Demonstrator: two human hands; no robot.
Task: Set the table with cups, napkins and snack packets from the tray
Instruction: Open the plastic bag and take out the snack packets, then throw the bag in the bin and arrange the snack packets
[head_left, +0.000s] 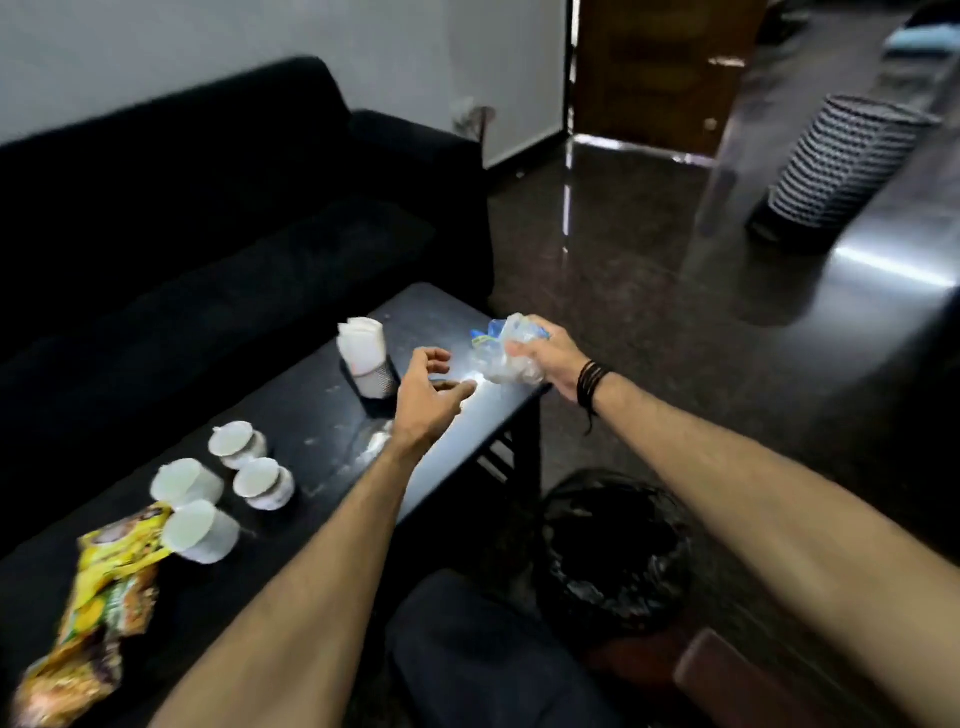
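My right hand (548, 356) grips a crumpled clear plastic wrapper with blue print (501, 348) above the right end of the black low table (322, 431). Just left of it, my left hand (428, 395) hovers over the table with spread, empty fingers. A holder stuffed with white napkins (363, 356) stands behind the left hand. Several white cups (228, 486) sit grouped at the table's left. Yellow snack packets (98, 618) lie at the near left corner, one touching a cup.
A black sofa (208, 208) runs along the table's far side. A bin lined with a black bag (613, 545) stands on the floor by the table's right end. A striped basket (841, 161) is far right. My knee (467, 649) is below.
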